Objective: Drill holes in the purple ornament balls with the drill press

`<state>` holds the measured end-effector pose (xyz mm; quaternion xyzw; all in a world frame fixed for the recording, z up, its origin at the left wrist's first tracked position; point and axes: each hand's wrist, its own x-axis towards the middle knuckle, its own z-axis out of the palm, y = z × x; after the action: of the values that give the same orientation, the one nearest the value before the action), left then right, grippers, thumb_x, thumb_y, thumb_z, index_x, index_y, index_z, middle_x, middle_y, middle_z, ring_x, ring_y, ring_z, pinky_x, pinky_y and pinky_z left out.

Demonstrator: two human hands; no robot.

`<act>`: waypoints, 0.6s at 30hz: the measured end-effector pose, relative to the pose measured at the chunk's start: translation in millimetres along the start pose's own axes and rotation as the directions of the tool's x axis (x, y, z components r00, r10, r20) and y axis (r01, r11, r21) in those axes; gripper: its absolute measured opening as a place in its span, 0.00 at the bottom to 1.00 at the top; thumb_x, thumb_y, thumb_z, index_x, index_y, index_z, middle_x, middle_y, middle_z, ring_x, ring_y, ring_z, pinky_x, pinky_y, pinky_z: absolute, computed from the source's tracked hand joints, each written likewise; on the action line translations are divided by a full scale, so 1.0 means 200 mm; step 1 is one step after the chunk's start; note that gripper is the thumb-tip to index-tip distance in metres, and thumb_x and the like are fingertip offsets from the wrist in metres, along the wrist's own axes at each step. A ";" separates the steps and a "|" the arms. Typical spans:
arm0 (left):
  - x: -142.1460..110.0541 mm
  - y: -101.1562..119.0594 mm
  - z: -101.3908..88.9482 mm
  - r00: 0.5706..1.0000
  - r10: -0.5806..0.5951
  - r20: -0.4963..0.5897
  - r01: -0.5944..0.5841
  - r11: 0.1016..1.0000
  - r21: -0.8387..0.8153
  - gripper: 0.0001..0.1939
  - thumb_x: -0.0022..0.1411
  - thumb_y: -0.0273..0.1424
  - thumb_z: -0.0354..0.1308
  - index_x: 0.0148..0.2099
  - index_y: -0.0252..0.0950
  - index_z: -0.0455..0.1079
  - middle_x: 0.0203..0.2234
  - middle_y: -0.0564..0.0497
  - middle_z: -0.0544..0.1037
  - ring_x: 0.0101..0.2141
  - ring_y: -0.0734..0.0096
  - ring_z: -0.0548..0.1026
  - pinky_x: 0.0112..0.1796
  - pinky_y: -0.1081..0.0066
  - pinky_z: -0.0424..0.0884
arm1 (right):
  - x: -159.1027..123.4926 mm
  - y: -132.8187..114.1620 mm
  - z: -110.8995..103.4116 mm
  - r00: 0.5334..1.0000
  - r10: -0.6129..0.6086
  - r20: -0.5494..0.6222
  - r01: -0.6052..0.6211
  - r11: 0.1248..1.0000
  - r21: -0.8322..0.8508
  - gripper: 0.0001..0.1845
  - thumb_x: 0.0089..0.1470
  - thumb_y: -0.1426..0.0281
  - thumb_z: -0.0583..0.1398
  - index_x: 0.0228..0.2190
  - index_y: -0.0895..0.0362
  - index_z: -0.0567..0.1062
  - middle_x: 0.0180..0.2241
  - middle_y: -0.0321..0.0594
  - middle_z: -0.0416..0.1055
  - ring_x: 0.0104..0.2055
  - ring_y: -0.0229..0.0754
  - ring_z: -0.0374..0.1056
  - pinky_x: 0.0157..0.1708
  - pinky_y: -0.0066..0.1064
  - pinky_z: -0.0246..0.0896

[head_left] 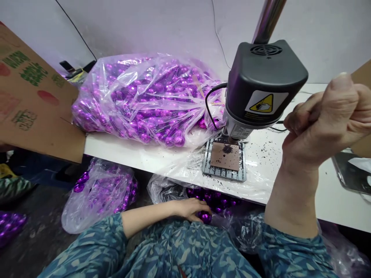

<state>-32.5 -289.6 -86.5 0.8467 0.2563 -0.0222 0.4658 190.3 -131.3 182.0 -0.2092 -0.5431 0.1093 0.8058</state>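
Observation:
My right hand [327, 119] is raised at the right, fingers curled in a fist around what seems to be the drill press lever, mostly hidden in the grip. The small bench drill press [261, 85] has a dark head over a brown work plate [225, 156] strewn with dark shavings. My left hand [191, 208] reaches down below the table edge into a clear plastic bag [171, 189] on my lap, fingers closed on a shiny purple ball [205, 217].
A large clear bag of purple balls [139, 100] lies on the white table [116, 148]. Another such bag [98, 197] sits on the floor at the left. A cardboard flap [31, 100] stands at the left. A glossy tray [350, 170] sits at the right.

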 end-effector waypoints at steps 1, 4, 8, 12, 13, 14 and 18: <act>-0.02 0.03 -0.02 0.999 -0.015 -0.044 0.015 1.000 -0.002 0.26 0.67 0.38 0.63 0.65 0.42 0.69 0.56 0.42 0.78 0.49 0.54 0.82 0.48 0.66 0.76 | 0.00 0.00 0.00 1.000 -0.009 0.002 0.009 1.000 0.003 0.32 0.60 0.63 0.61 0.13 0.56 0.51 0.10 0.27 0.49 0.13 0.26 0.50 0.15 0.29 0.39; -0.07 0.16 -0.08 0.978 -0.193 -0.078 0.202 0.971 0.127 0.28 0.69 0.35 0.60 0.69 0.39 0.66 0.59 0.37 0.75 0.48 0.52 0.82 0.47 0.62 0.77 | -0.01 -0.01 0.00 1.000 0.002 -0.001 -0.002 1.000 -0.004 0.32 0.61 0.64 0.60 0.13 0.56 0.51 0.10 0.27 0.49 0.13 0.25 0.51 0.16 0.28 0.40; -0.12 0.33 -0.20 0.980 -0.192 -0.047 0.197 0.928 0.317 0.26 0.71 0.29 0.57 0.69 0.37 0.65 0.58 0.34 0.76 0.44 0.52 0.84 0.44 0.58 0.78 | -0.01 -0.03 0.02 0.999 0.030 -0.038 -0.031 0.999 -0.032 0.29 0.61 0.68 0.59 0.13 0.57 0.53 0.11 0.26 0.50 0.13 0.24 0.51 0.17 0.27 0.39; -0.11 0.34 -0.53 0.899 0.066 -0.433 -0.007 0.990 0.138 0.17 0.71 0.24 0.51 0.57 0.38 0.73 0.43 0.46 0.83 0.40 0.65 0.83 0.43 0.67 0.79 | -0.01 -0.03 0.02 0.999 0.033 -0.030 -0.033 0.999 -0.012 0.29 0.60 0.65 0.61 0.13 0.56 0.56 0.10 0.26 0.51 0.12 0.25 0.49 0.16 0.29 0.38; -0.08 0.30 -0.65 0.799 0.055 -0.599 0.029 0.991 0.130 0.17 0.70 0.22 0.49 0.55 0.36 0.73 0.43 0.46 0.83 0.41 0.65 0.82 0.42 0.66 0.79 | -0.01 -0.03 0.02 0.999 0.035 -0.027 -0.036 0.999 -0.013 0.29 0.60 0.64 0.61 0.13 0.56 0.57 0.10 0.26 0.52 0.12 0.25 0.49 0.16 0.29 0.38; -0.03 0.24 -0.76 0.696 0.050 -0.716 0.068 0.989 0.135 0.17 0.69 0.21 0.48 0.53 0.36 0.73 0.42 0.45 0.83 0.41 0.64 0.82 0.42 0.65 0.79 | -0.01 -0.03 0.01 0.999 0.035 -0.027 -0.035 0.999 -0.015 0.29 0.60 0.63 0.62 0.13 0.56 0.57 0.10 0.26 0.52 0.12 0.25 0.50 0.16 0.29 0.38; 0.22 -0.02 -1.17 0.377 -0.040 -0.926 0.289 0.954 0.076 0.15 0.67 0.18 0.50 0.47 0.35 0.76 0.38 0.43 0.82 0.43 0.55 0.81 0.48 0.56 0.78 | -0.01 -0.02 0.00 0.999 0.035 -0.030 -0.035 0.999 -0.018 0.30 0.60 0.61 0.62 0.13 0.56 0.56 0.10 0.27 0.52 0.12 0.25 0.50 0.16 0.29 0.39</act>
<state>-43.4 -81.7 30.3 0.7351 0.5487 0.3712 0.1441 188.7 -135.2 181.3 -0.2278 -0.5284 0.1153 0.8097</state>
